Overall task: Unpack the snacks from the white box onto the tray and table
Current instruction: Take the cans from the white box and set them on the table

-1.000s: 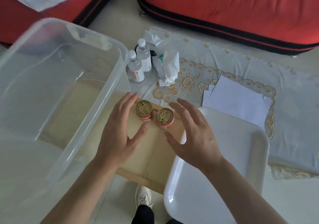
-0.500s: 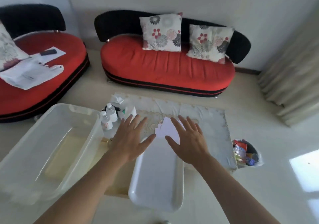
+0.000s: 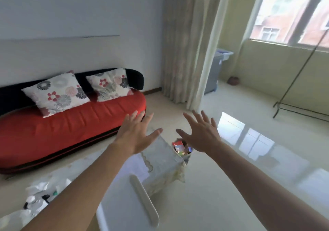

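Tray [image 3: 144, 200] on clothed table [image 3: 163, 161] | left hand [image 3: 137, 138], right hand [image 3: 201, 136] spread, empty | red sofa [image 3: 71, 124], glossy floor [image 3: 231, 186]

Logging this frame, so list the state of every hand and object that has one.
Left hand: open, fingers spread, holding nothing.
Right hand: open, fingers spread, holding nothing.
White plastic tray: flat on the cloth-covered table, visible part bare.
Small floor bin: holds colourful wrappers.
Two floral cushions: propped upright on the red sofa.
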`<state>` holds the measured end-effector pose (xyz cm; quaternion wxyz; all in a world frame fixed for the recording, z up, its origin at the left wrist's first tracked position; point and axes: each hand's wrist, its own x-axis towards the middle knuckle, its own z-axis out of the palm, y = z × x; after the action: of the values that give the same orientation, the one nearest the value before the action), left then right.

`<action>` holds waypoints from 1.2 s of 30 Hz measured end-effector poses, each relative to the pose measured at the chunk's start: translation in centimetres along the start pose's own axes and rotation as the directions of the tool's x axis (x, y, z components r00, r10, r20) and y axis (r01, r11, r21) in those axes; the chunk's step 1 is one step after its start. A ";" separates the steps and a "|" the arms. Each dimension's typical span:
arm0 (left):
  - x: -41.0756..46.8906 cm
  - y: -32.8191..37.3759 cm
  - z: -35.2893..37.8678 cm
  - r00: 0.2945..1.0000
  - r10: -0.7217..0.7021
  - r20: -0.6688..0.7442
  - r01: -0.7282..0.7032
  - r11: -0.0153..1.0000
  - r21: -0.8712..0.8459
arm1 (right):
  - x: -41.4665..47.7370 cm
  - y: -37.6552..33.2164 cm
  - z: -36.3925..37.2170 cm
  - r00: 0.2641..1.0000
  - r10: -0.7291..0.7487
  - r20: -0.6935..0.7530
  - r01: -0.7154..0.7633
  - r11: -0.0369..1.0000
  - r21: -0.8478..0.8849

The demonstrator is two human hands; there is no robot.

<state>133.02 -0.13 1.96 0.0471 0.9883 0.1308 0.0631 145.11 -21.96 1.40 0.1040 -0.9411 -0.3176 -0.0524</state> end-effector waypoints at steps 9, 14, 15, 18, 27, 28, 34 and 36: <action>3.4 21.9 0.0 0.886 0.462 0.031 -0.457 0.883 -0.105 | -14.0 17.0 -8.0 0.877 0.462 -0.131 -0.468 0.884 -0.014; 2.3 35.8 2.2 0.779 0.625 0.043 -0.614 0.776 -0.146 | -23.5 25.8 -10.6 0.743 0.651 -0.157 -0.658 0.753 0.005; 2.2 38.1 2.4 0.759 0.649 0.040 -0.639 0.756 -0.146 | -25.0 27.1 -11.0 0.722 0.673 -0.157 -0.681 0.732 0.010; 0.8 46.3 3.1 0.685 0.728 0.029 -0.715 0.680 -0.162 | -30.5 31.4 -12.3 0.650 0.742 -0.167 -0.749 0.662 0.024; -6.9 69.0 6.7 0.497 0.867 0.037 -0.837 0.491 -0.242 | -47.1 44.1 -15.9 0.476 0.856 -0.201 -0.878 0.475 -0.054; -7.8 70.9 7.1 0.476 0.878 0.040 -0.847 0.470 -0.249 | -48.9 45.0 -16.2 0.461 0.863 -0.209 -0.887 0.458 -0.061; -12.1 81.4 8.2 0.320 0.947 0.035 -0.918 0.319 -0.238 | -59.0 48.9 -17.7 0.325 0.908 -0.264 -0.942 0.337 -0.001; -13.4 84.4 8.7 0.263 0.964 0.038 -0.932 0.264 -0.248 | -62.1 49.9 -17.5 0.264 0.925 -0.274 -0.960 0.280 0.018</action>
<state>142.68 -85.52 1.17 0.0981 0.8606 -0.4997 -0.0002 125.73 -101.15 0.08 0.0786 -0.9357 0.3249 -0.1130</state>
